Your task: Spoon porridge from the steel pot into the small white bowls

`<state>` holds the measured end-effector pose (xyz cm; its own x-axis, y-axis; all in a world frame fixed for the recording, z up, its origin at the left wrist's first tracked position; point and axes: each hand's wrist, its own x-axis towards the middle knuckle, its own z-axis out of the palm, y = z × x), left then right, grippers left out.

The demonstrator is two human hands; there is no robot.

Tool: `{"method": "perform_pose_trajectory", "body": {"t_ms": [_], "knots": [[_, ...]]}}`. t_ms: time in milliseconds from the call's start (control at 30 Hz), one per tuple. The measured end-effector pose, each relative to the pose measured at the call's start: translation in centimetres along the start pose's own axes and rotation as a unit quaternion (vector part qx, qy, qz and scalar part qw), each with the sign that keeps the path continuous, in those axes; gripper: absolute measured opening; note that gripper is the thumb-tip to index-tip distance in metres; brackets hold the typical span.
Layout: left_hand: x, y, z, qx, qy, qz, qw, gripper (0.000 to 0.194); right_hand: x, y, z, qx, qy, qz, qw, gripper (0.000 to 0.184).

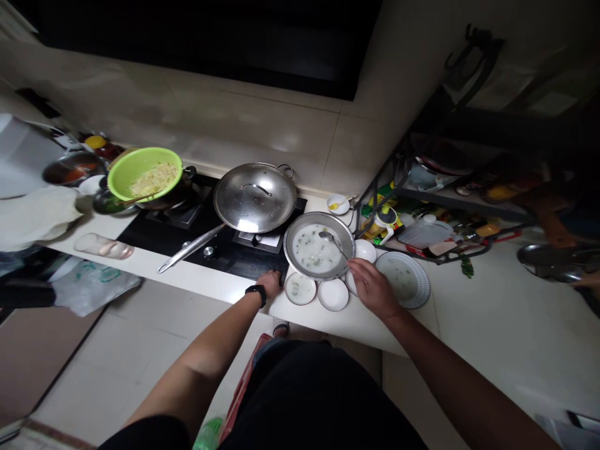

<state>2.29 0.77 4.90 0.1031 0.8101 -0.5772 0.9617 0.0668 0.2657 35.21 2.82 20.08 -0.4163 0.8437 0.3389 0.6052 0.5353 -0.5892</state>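
My right hand (372, 289) is closed round the handle of a metal spoon (338, 247). The spoon's head dips over a steel basin (352, 232) of white, soupy food with dark green bits. My left hand (270, 284), with a dark watch on its wrist, rests on the counter edge by the stove, its fingers partly hidden. In front of the basin stand a small bowl of the same food (300, 289) and a white bowl (333, 294). Another small bowl (365, 251) sits right of the basin, and one more is partly covered by my right hand. A ribbed plate (422, 275) holds more soupy food.
Left of the basin, a lidded steel pan (255, 197) sits on the black stove (150, 234), its long handle reaching over the front edge. A green bowl (119, 172) of pale shreds stands further left. A drinking glass (103, 245) lies near the counter edge. Shelves (469, 203) rise at right.
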Motion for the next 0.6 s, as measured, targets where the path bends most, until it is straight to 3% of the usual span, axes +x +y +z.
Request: {"method": "perform_pose_trajectory", "body": {"t_ms": [133, 300, 400, 600], "knots": [[0.0, 0.0, 0.0, -0.003, -0.001, 0.002, 1.0, 0.041, -0.3, -0.3, -0.5, -0.069, -0.062, -0.04, 0.995, 0.038], [0.0, 0.1, -0.2, -0.005, -0.007, 0.004, 1.0, 0.039, -0.9, 1.2, 2.2, -0.076, -0.116, -0.039, 0.99, 0.038], [0.1, 0.0, -0.3, -0.001, -0.013, 0.007, 1.0, 0.038, -1.4, 0.8, 2.8, -0.035, -0.084, -0.012, 0.996, 0.036], [0.4, -0.4, -0.4, -0.001, -0.023, 0.018, 1.0, 0.036, -3.6, -2.7, 1.0, 0.081, -0.023, 0.055, 0.995, 0.031]]}}
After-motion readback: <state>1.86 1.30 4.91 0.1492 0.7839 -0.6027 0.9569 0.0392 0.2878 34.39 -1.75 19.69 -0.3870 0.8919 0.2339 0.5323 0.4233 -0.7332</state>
